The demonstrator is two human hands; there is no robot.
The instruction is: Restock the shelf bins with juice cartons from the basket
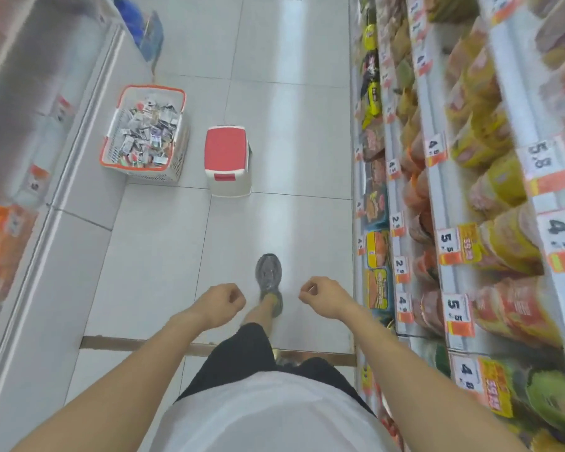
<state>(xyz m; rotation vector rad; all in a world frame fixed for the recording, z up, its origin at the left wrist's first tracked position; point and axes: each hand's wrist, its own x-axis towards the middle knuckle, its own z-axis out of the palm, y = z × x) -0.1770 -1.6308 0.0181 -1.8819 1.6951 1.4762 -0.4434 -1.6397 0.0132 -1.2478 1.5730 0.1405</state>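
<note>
The basket (pixel 144 133), heaped with small cartons, sits on the floor in the upper left of the frame, long axis running up-frame. Both grips are curled and hold nothing; the left hand (pixel 221 303) lies nearer it than the right hand (pixel 323 296) (both well apart).

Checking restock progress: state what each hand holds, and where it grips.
Nothing is held. The left hand and right hand are both curled and hold nothing.

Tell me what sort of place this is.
Most likely a small grocery shop aisle: shelves of packaged food with price tags on the right, and a stocked basket on the tiled floor.
</note>
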